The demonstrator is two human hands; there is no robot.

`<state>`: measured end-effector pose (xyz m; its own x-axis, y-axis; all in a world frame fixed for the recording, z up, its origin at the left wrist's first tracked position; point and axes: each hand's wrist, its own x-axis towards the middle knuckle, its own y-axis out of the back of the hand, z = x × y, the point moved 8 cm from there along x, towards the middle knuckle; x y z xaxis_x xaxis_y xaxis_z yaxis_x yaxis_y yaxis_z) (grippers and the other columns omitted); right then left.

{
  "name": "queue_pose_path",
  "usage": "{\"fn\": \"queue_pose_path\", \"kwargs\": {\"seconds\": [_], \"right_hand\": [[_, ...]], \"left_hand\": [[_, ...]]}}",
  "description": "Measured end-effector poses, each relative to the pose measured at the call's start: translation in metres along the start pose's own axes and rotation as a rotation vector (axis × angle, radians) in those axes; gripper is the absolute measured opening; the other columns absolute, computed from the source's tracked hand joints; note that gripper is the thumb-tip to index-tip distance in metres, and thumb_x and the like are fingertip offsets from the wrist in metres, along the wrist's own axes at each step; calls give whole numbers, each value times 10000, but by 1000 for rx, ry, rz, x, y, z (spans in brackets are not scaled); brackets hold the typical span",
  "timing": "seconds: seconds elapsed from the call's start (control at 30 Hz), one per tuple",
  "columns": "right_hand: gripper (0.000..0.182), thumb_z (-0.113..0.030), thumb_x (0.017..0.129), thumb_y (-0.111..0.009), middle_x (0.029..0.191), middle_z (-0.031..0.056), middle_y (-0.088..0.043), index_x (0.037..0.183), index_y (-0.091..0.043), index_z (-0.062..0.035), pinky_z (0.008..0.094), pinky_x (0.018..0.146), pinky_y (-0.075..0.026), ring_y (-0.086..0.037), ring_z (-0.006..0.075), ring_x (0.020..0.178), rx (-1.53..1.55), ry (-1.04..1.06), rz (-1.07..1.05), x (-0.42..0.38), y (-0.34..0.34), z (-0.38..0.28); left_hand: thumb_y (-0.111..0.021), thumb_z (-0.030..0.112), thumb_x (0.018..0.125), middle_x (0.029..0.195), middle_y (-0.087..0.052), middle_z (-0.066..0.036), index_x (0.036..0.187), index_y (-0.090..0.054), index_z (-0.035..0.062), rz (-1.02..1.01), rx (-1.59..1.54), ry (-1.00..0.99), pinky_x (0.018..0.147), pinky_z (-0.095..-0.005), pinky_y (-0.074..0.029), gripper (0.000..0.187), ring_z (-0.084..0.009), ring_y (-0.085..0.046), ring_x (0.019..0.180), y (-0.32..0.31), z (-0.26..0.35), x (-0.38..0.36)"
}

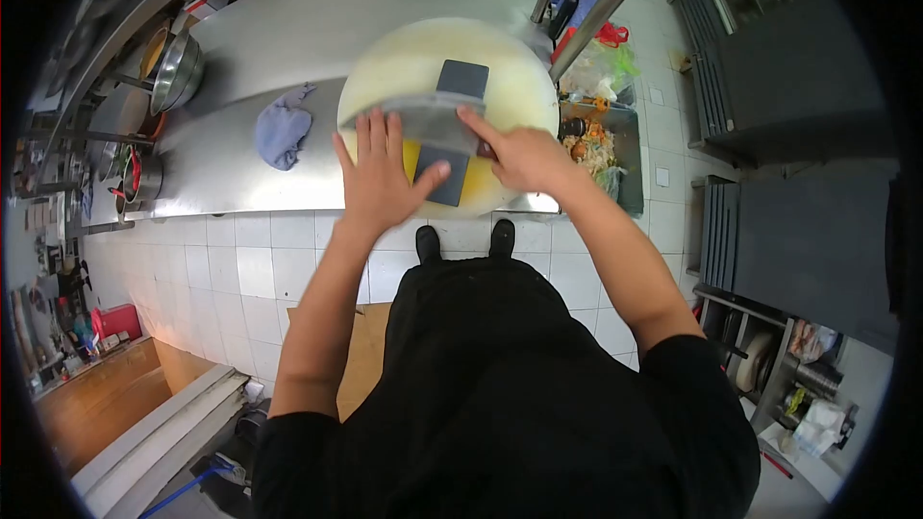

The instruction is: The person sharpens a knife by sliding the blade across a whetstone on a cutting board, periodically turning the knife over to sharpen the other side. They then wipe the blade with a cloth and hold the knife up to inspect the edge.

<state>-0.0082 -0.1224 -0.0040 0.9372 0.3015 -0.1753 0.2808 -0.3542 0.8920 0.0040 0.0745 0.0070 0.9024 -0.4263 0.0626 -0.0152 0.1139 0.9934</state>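
A cleaver with a broad grey blade lies crosswise over a dark whetstone on a round, pale cutting board. My right hand is closed around its handle, with the index finger stretched along the blade. My left hand has its fingers extended, their tips pressing on the blade's left part, and its thumb spread over the near end of the whetstone. The blade is slightly blurred and hides the middle of the stone. Something yellow shows beside the stone, partly covered by my left hand.
A crumpled blue cloth lies on the steel counter to the left. Metal bowls stand at the far left. Right of the board is a grey bin holding food scraps, near a metal post. Cardboard lies on the tiled floor.
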Motion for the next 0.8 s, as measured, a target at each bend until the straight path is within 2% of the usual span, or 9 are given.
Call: {"fn": "queue_pose_path", "kwargs": {"seconds": [0.07, 0.17, 0.27, 0.37, 0.43, 0.6, 0.7, 0.73, 0.8], "right_hand": [[811, -146, 939, -611, 989, 248, -742, 1658, -263, -286, 531, 740, -566, -733, 418, 851, 8, 3, -156, -38, -19, -13], [922, -72, 870, -625, 1023, 253, -739, 1667, -226, -305, 524, 769, -578, -736, 425, 877, -79, 102, -8, -78, -30, -30], [936, -54, 859, -619, 1040, 255, -741, 1668, -214, -293, 521, 775, -582, -736, 425, 888, -37, -3, -198, -44, -10, -16], [887, -90, 888, -608, 1029, 234, -747, 1662, -221, -282, 520, 773, -581, -735, 425, 879, -15, -53, -89, 6, 9, 12], [871, -106, 899, -606, 1009, 223, -749, 1661, -222, -276, 520, 770, -580, -734, 424, 870, 20, -74, -9, 9, 14, 16], [880, -133, 904, -618, 1014, 230, -752, 1670, -210, -279, 543, 789, -578, -737, 427, 878, 35, -51, -80, -79, -15, 1], [947, -125, 866, -640, 935, 268, -743, 1678, -190, -312, 520, 777, -590, -743, 431, 843, -88, 140, 257, -103, 1, -23], [942, -119, 856, -634, 978, 260, -750, 1674, -203, -296, 521, 788, -593, -742, 436, 861, -81, -159, -226, -93, -16, 1], [910, -118, 865, -623, 1005, 224, -761, 1664, -223, -290, 528, 789, -593, -737, 438, 858, -38, -161, -84, -62, 8, 16]], "left_hand": [[-577, 758, 901, 1683, -220, -307, 1623, -226, -57, -56, -5, -63, 1205, -720, -82, 1144, -458, -184, 1579, -1, 12, -50], [-632, 798, 830, 1698, -147, -321, 1638, -193, -45, -136, -100, -6, 1202, -727, -31, 1248, -466, -112, 1596, 1, 28, -97], [-610, 806, 842, 1689, -182, -321, 1632, -211, -48, 7, -74, -69, 1203, -726, -50, 1230, -472, -134, 1589, -11, 17, -52], [-567, 792, 883, 1670, -250, -312, 1616, -257, -54, 5, -56, -57, 1208, -714, -75, 1161, -479, -185, 1573, -13, 5, 40], [-557, 781, 898, 1664, -271, -308, 1610, -272, -55, 4, -62, -47, 1208, -714, -82, 1135, -479, -201, 1568, -12, 6, 48], [-554, 816, 872, 1672, -243, -317, 1620, -244, -59, -28, -121, -147, 1207, -717, -42, 1192, -482, -179, 1575, -2, 42, -59], [-560, 830, 856, 1673, -236, -322, 1623, -233, -61, -97, -149, -130, 1209, -711, -26, 1221, -484, -171, 1577, 1, 56, -75], [-566, 816, 863, 1676, -230, -316, 1621, -242, -57, -2, -161, -179, 1210, -713, -37, 1200, -471, -165, 1582, -3, 53, -60], [-563, 803, 872, 1678, -244, -299, 1611, -270, -53, -5, -94, -195, 1209, -717, -71, 1168, -454, -183, 1581, -14, 46, -1]]}}
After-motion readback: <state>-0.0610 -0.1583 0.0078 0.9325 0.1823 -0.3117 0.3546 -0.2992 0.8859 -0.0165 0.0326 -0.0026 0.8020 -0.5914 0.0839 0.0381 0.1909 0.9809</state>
